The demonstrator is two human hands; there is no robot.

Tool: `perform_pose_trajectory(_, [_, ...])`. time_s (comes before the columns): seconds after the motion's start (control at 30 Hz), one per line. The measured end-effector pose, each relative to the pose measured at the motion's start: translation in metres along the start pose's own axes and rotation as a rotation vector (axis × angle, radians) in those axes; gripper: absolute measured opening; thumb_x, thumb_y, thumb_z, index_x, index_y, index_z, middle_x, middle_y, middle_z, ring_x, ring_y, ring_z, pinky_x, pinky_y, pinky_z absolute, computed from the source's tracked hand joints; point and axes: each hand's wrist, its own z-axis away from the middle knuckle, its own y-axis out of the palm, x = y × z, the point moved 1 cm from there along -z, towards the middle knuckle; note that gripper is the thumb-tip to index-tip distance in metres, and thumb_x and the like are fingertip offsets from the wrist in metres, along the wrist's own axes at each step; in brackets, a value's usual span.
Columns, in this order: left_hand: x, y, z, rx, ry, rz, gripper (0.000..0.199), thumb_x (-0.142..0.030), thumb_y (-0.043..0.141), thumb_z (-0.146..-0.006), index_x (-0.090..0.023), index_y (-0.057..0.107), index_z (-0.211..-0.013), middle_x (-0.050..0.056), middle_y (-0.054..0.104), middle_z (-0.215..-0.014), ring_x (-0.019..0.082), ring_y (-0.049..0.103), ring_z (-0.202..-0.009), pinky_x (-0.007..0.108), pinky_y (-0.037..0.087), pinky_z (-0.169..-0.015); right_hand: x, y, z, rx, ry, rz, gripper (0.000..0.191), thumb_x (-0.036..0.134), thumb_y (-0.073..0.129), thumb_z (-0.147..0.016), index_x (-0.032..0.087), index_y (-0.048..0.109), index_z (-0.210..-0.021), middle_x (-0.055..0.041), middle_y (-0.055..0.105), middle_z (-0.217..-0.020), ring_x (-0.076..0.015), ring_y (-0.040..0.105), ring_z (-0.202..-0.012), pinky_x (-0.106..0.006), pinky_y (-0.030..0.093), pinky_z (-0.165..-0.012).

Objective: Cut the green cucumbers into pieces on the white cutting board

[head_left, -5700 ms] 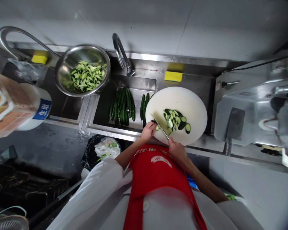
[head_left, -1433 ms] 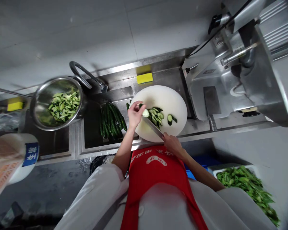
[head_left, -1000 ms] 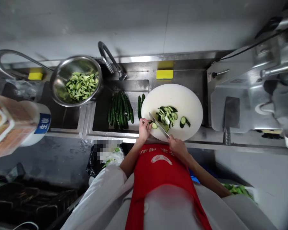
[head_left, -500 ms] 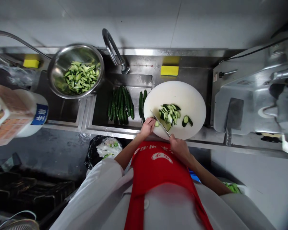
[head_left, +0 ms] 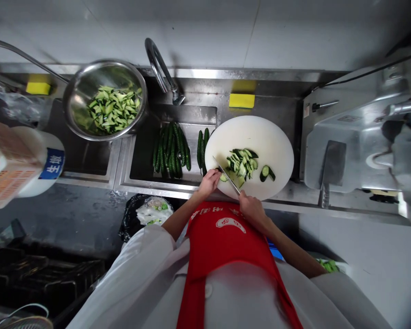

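Observation:
My right hand (head_left: 250,208) is closed round the handle of a knife (head_left: 226,177), whose blade slants up and left over the white oval cutting board (head_left: 260,130). At the board's lower left edge, my left hand (head_left: 209,180) has its fingers bent round a piece of cucumber (head_left: 223,177), mostly hidden by the fingers and blade. Right of the blade lies a heap of sliced cucumber (head_left: 242,161). Two cut end pieces (head_left: 265,172) sit apart from it, farther right. Left of the board, two whole cucumbers (head_left: 202,146) lie side by side.
Several whole cucumbers (head_left: 173,151) lie in the sink (head_left: 140,160) under a curved faucet (head_left: 159,66). A steel bowl (head_left: 73,109) of cut cucumber stands at the left. Behind the board is a yellow sponge (head_left: 241,100). A cleaver (head_left: 334,164) rests on the metal machine (head_left: 356,128) at right.
The knife and my right hand have shifted slightly left. My left hand has moved a little left as well, still at the cucumber piece. The slices on the board look the same.

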Motion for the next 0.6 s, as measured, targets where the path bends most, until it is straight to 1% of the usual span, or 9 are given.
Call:
perform_pose_trajectory(0.07, [0.001, 0.001, 0.002, -0.01, 0.003, -0.02, 0.029, -0.027, 0.039, -0.101, -0.016, 0.067, -0.103, 0.01, 0.06, -0.099, 0.018, 0.057, -0.098, 0.033, 0.052, -0.09, 0.001, 0.0, 0.001, -0.025, -0.009, -0.003, 0.037, 0.027, 0.022, -0.102, 0.011, 0.042, -0.129, -0.0165, 0.069, -0.094, -0.025, 0.069, -0.092, -0.031, 0.046, -0.078])
perform_pose_trajectory(0.17, [0.002, 0.004, 0.003, -0.047, 0.0, -0.021, 0.028, -0.026, 0.041, -0.1, -0.016, 0.066, -0.106, 0.01, 0.059, -0.096, 0.018, 0.056, -0.096, 0.033, 0.052, -0.09, 0.003, 0.001, 0.001, 0.009, 0.0, -0.007, 0.038, 0.03, 0.024, -0.102, 0.011, 0.041, -0.13, -0.0169, 0.069, -0.095, -0.0259, 0.069, -0.093, -0.032, 0.046, -0.078])
perform_pose_trajectory(0.27, [0.003, 0.006, 0.004, -0.05, 0.003, -0.005, 0.027, -0.026, 0.042, -0.1, -0.016, 0.066, -0.108, 0.01, 0.06, -0.098, 0.018, 0.057, -0.097, 0.034, 0.052, -0.09, 0.005, -0.001, 0.001, 0.016, -0.017, 0.002, 0.041, 0.035, 0.029, -0.101, 0.01, 0.04, -0.132, -0.0189, 0.069, -0.099, -0.0266, 0.069, -0.096, -0.032, 0.046, -0.08])
perform_pose_trajectory(0.33, [0.003, 0.006, 0.004, -0.057, 0.002, 0.008, 0.027, -0.026, 0.042, -0.1, -0.016, 0.066, -0.108, 0.011, 0.061, -0.099, 0.019, 0.057, -0.099, 0.034, 0.052, -0.091, 0.006, -0.001, 0.001, -0.005, -0.028, 0.007, 0.04, 0.033, 0.028, -0.101, 0.01, 0.041, -0.131, -0.0188, 0.069, -0.098, -0.0258, 0.069, -0.095, -0.031, 0.046, -0.08])
perform_pose_trajectory(0.4, [0.004, 0.005, 0.006, -0.071, 0.003, 0.034, 0.028, -0.026, 0.042, -0.1, -0.015, 0.066, -0.109, 0.011, 0.062, -0.1, 0.018, 0.058, -0.1, 0.034, 0.052, -0.092, 0.006, -0.002, -0.001, -0.004, -0.017, 0.005, 0.037, 0.027, 0.026, -0.101, 0.01, 0.043, -0.129, -0.0177, 0.069, -0.096, -0.0253, 0.069, -0.094, -0.031, 0.047, -0.08])
perform_pose_trajectory(0.47, [0.006, 0.005, 0.008, -0.057, -0.002, 0.057, 0.028, -0.025, 0.041, -0.1, -0.015, 0.066, -0.11, 0.011, 0.062, -0.104, 0.017, 0.059, -0.102, 0.033, 0.052, -0.095, 0.007, -0.001, -0.004, -0.006, 0.0, 0.001, 0.035, 0.024, 0.027, -0.1, 0.01, 0.045, -0.127, -0.0171, 0.07, -0.095, -0.0262, 0.069, -0.093, -0.032, 0.047, -0.079])
perform_pose_trajectory(0.6, [0.013, 0.005, 0.014, -0.001, -0.008, 0.038, 0.028, -0.024, 0.041, -0.1, -0.017, 0.066, -0.111, 0.012, 0.061, -0.108, 0.018, 0.058, -0.107, 0.033, 0.051, -0.095, 0.007, 0.001, -0.005, -0.057, -0.009, 0.012, 0.036, 0.029, 0.03, -0.101, 0.011, 0.045, -0.127, -0.0167, 0.07, -0.093, -0.0265, 0.07, -0.091, -0.032, 0.047, -0.078])
